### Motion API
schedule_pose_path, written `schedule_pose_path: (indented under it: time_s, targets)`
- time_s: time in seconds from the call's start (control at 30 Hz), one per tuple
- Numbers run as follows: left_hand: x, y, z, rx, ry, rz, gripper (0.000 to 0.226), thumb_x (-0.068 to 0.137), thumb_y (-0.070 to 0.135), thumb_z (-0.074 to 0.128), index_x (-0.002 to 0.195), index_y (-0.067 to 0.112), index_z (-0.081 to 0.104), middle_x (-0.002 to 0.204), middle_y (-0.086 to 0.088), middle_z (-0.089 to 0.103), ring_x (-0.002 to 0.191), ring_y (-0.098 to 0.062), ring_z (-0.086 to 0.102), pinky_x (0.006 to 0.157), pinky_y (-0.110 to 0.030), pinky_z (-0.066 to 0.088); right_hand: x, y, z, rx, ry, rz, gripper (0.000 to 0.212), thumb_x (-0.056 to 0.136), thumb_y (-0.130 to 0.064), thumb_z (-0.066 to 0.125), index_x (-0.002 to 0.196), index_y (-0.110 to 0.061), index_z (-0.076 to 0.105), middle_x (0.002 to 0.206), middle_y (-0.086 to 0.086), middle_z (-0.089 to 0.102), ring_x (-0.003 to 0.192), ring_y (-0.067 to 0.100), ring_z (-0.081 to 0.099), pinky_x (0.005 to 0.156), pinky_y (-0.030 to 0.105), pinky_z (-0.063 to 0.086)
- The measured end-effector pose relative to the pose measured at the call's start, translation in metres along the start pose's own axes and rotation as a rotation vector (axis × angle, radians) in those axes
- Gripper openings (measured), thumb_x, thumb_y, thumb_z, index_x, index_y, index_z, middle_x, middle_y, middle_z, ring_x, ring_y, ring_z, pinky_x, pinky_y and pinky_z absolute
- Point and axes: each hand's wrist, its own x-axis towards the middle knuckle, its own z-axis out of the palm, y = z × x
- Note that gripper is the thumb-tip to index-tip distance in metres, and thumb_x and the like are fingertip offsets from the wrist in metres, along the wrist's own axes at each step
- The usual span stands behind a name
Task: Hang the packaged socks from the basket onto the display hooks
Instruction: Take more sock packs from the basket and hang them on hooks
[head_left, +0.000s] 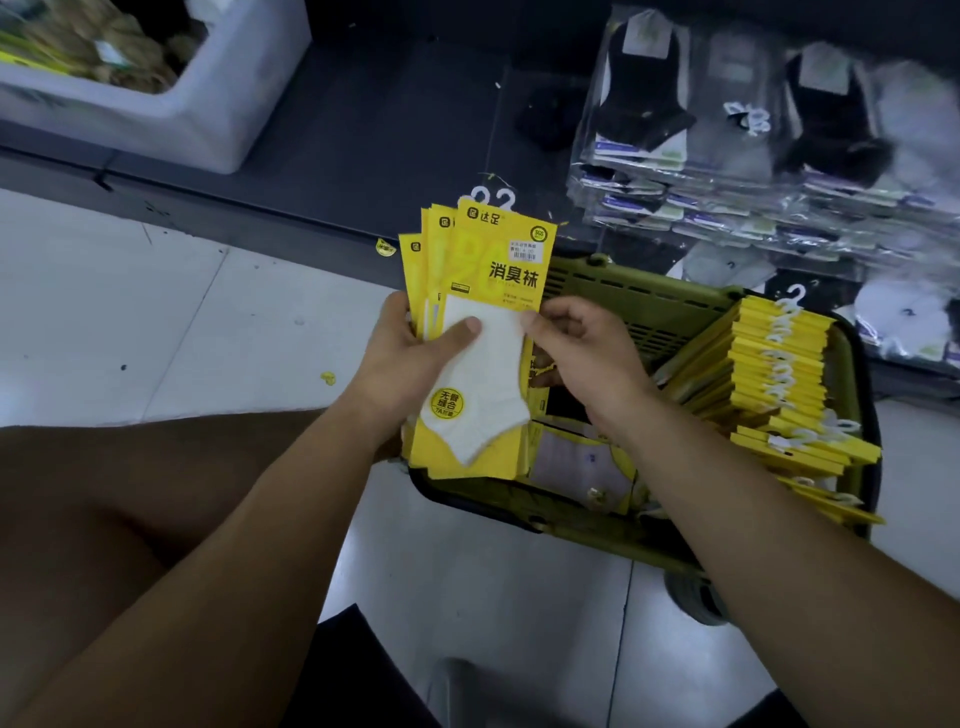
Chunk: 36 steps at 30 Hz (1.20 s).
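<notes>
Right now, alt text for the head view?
The left hand grips a fanned stack of yellow sock packs, thumb on the front white sock; right hand pinches its edge. Below sits a green basket with more yellow packs; bagged socks lie on a dark shelf beyond.

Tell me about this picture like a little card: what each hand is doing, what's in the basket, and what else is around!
left hand: holds a fan of yellow sock packs, thumb on the front one
right hand: pinches the front pack's right edge
basket: green, on the white floor
in basket: stacked packs, yellow with white hooks
display: clear-bagged socks, black and white, top right
also: white bin, top left
hung yet: no
</notes>
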Motion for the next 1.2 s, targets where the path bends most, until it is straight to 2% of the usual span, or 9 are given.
schedule_pose_path:
  time_s: [0.07, 0.17, 0.27, 0.33, 0.4, 0.57, 0.73, 1.0, 1.2]
  targets:
    - [0.007, -0.003, -0.009, 0.000, 0.012, -0.018, 0.047, 0.094, 0.021, 0.082, 0.132, 0.017, 0.054, 0.124, -0.008, 0.076, 0.110, -0.036, 0.077, 0.094, -0.064, 0.061, 0.011, 0.017, -0.009, -0.085, 0.068, 0.031, 0.012, 0.095, -0.033, 0.065, 0.086, -0.027, 0.068, 0.069, -0.013, 0.070, 0.058, 0.002, 0.063, 0.055, 0.028, 0.056]
    - [0.016, -0.006, -0.020, -0.073, 0.018, -0.024, 0.046, 0.093, 0.022, 0.083, 0.130, 0.017, 0.056, 0.118, -0.006, 0.080, 0.105, -0.035, 0.079, 0.089, -0.065, 0.062, 0.026, 0.069, -0.023, -0.385, 0.037, 0.143, 0.015, 0.097, -0.020, 0.061, 0.084, -0.022, 0.069, 0.086, 0.000, 0.073, 0.080, 0.017, 0.068, 0.079, 0.042, 0.058]
    - [0.020, -0.012, -0.024, -0.085, 0.007, 0.000, 0.052, 0.087, 0.026, 0.086, 0.130, 0.018, 0.058, 0.119, -0.006, 0.080, 0.104, -0.035, 0.079, 0.085, -0.063, 0.063, 0.027, 0.131, -0.032, -0.706, -0.180, 0.249, 0.021, 0.100, -0.015, 0.055, 0.106, -0.003, 0.071, 0.116, 0.019, 0.068, 0.107, 0.037, 0.062, 0.095, 0.046, 0.050]
    - [0.021, -0.016, -0.026, -0.091, -0.008, 0.009, 0.053, 0.085, 0.029, 0.088, 0.129, 0.021, 0.059, 0.121, -0.007, 0.079, 0.105, -0.036, 0.079, 0.082, -0.062, 0.064, 0.022, 0.157, -0.036, -0.807, -0.289, 0.282, 0.029, 0.102, -0.017, 0.051, 0.127, -0.010, 0.065, 0.137, 0.014, 0.059, 0.122, 0.036, 0.055, 0.096, 0.031, 0.044]
    - [0.022, -0.020, -0.026, -0.102, -0.020, 0.011, 0.053, 0.085, 0.030, 0.089, 0.128, 0.023, 0.060, 0.122, -0.008, 0.078, 0.106, -0.037, 0.079, 0.081, -0.061, 0.064, 0.020, 0.171, -0.037, -0.846, -0.312, 0.270, 0.041, 0.102, -0.018, 0.051, 0.143, -0.022, 0.053, 0.151, 0.009, 0.047, 0.132, 0.035, 0.049, 0.097, 0.031, 0.044]
    - [0.026, -0.022, -0.025, -0.122, -0.014, 0.013, 0.050, 0.088, 0.028, 0.087, 0.128, 0.020, 0.059, 0.124, -0.010, 0.077, 0.108, -0.038, 0.078, 0.083, -0.062, 0.063, 0.022, 0.182, -0.034, -1.065, -0.277, 0.133, 0.048, 0.099, -0.020, 0.054, 0.146, -0.026, 0.048, 0.141, 0.010, 0.051, 0.128, 0.036, 0.044, 0.099, 0.036, 0.041]
    - [0.027, -0.022, -0.026, -0.135, -0.036, 0.000, 0.053, 0.090, 0.027, 0.085, 0.133, 0.020, 0.056, 0.129, -0.011, 0.075, 0.112, -0.042, 0.076, 0.088, -0.070, 0.059, 0.024, 0.183, -0.031, -1.060, -0.239, 0.132, 0.047, 0.097, -0.019, 0.059, 0.143, -0.024, 0.052, 0.137, 0.010, 0.052, 0.124, 0.035, 0.046, 0.095, 0.035, 0.042]
    - [0.026, -0.022, -0.026, -0.128, -0.036, -0.003, 0.051, 0.091, 0.027, 0.084, 0.133, 0.019, 0.056, 0.126, -0.010, 0.077, 0.110, -0.040, 0.077, 0.087, -0.068, 0.060, 0.029, 0.185, -0.027, -1.082, -0.255, 0.157, 0.052, 0.093, -0.025, 0.067, 0.143, -0.023, 0.053, 0.137, 0.012, 0.052, 0.123, 0.035, 0.052, 0.092, 0.033, 0.044]
    - [0.024, -0.020, -0.025, -0.129, -0.042, -0.005, 0.050, 0.093, 0.025, 0.082, 0.134, 0.018, 0.055, 0.127, -0.010, 0.076, 0.111, -0.041, 0.077, 0.088, -0.069, 0.060, 0.029, 0.178, -0.027, -1.141, -0.193, 0.128, 0.040, 0.094, -0.030, 0.064, 0.134, -0.024, 0.061, 0.128, 0.009, 0.053, 0.117, 0.032, 0.052, 0.087, 0.032, 0.044]
